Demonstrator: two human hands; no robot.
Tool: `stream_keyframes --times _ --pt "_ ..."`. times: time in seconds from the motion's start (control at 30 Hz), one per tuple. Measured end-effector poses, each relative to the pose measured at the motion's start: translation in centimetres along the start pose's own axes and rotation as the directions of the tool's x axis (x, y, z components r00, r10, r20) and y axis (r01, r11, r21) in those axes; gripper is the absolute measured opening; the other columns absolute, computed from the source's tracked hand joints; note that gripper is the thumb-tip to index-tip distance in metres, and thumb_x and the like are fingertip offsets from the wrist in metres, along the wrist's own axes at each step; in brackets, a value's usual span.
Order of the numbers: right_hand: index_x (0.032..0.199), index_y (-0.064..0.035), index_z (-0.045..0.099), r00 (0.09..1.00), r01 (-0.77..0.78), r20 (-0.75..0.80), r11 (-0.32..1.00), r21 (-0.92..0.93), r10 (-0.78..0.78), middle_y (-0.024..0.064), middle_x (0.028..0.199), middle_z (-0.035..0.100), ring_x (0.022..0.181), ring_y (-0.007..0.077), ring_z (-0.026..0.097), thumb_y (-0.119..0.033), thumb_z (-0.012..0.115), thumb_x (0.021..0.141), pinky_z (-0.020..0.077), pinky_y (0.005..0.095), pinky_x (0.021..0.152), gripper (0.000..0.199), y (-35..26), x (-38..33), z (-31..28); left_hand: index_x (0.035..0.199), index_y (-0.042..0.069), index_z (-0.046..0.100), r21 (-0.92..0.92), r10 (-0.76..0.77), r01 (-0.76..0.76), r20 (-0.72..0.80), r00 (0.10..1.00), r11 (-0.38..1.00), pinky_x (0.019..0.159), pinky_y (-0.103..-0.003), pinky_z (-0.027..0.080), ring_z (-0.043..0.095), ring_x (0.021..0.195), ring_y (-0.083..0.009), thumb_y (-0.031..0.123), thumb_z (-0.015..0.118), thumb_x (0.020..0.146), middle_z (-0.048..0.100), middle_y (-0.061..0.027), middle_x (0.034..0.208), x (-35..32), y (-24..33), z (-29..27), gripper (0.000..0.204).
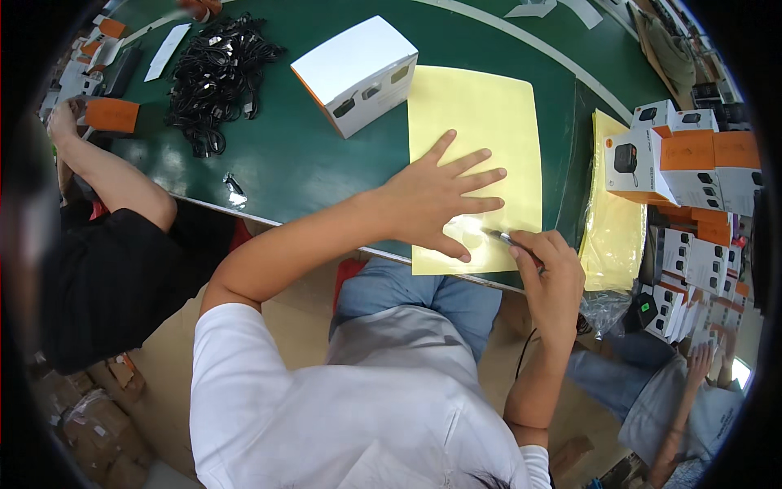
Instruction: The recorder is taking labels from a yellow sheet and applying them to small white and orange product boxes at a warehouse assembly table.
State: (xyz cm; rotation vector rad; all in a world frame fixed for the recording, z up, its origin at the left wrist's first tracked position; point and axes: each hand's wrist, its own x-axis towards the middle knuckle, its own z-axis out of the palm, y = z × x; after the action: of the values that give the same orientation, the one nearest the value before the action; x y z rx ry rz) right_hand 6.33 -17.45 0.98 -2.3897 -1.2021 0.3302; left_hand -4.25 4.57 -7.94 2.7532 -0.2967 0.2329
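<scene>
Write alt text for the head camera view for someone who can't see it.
A person's left hand lies flat on a pale yellow paper sheet on a green table, while the right hand holds a thin metal tool against the sheet. A white cardboard box stands beside it.

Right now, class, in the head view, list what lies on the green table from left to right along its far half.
Orange box → heap of black cables → white box → yellow sheet → stacked white-and-orange boxes.
</scene>
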Motion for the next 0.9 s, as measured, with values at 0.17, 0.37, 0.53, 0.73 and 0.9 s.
stream_keyframes --times 0.17,0.37,0.53,0.73,0.9 --pt "0.107 -0.0165 0.08 0.999 0.04 0.018 0.995 -0.091 -0.038 0.0032 0.087 0.065 0.071 0.0243 0.058 -0.014 0.075 0.09 0.0419 0.037 0.069 0.018 -0.1 0.6 0.7 0.149 0.025 0.058 -0.022 0.009 -0.009 -0.023 1.0 1.0 0.124 -0.069 0.013 0.027 0.157 -0.0325 0.072 0.068 0.083 0.039 -0.0064 0.166 -0.1 -0.1 0.1 0.082" --pt "0.107 -0.0163 0.08 0.998 0.055 0.043 0.99 -0.127 -0.05 0.0026 0.086 0.065 0.073 0.0232 0.059 -0.014 0.074 0.09 0.041 0.0365 0.069 0.018 0.1 0.9 1.2 0.148 0.025 0.059 -0.027 0.002 -0.003 -0.023 1.0 1.0 0.125 -0.069 0.012 0.027 0.157 -0.032 0.072 0.069 0.082 0.039 -0.0058 0.166 -0.3 0.0 0.1 0.082" --pt "0.106 -0.0152 0.08 0.996 0.026 0.091 0.996 -0.084 -0.018 0.0028 0.087 0.065 0.074 0.0236 0.06 -0.014 0.074 0.09 0.0413 0.0363 0.071 0.017 -0.1 0.9 1.0 0.149 0.027 0.057 -0.026 -0.018 0.018 0.018 1.0 1.0 0.126 -0.066 0.01 0.024 0.159 -0.0298 0.073 0.069 0.082 0.035 -0.0035 0.168 -0.1 0.2 -0.4 0.082" --pt "0.097 -0.0135 0.077 0.998 0.061 -0.019 0.99 -0.126 -0.064 0.002 0.085 0.065 0.077 0.0229 0.062 -0.026 0.083 0.083 0.0405 0.0383 0.071 0.02 -0.5 0.7 1.9 0.149 0.027 0.057 -0.026 -0.019 0.019 0.015 1.0 0.999 0.126 -0.067 0.011 0.024 0.159 -0.0302 0.074 0.068 0.082 0.036 -0.0038 0.168 -0.2 0.2 -0.2 0.083" --pt "0.09 -0.0135 0.075 0.993 0.046 -0.097 0.962 -0.268 -0.074 0.0012 0.082 0.063 0.078 0.0217 0.062 -0.029 0.086 0.079 0.0385 0.039 0.071 0.022 -0.7 0.9 3.4 0.146 0.023 0.06 -0.051 0.007 -0.009 -0.044 0.999 0.999 0.124 -0.069 0.013 0.027 0.157 -0.0324 0.071 0.07 0.081 0.04 -0.0082 0.165 -0.2 0.1 0.2 0.082"
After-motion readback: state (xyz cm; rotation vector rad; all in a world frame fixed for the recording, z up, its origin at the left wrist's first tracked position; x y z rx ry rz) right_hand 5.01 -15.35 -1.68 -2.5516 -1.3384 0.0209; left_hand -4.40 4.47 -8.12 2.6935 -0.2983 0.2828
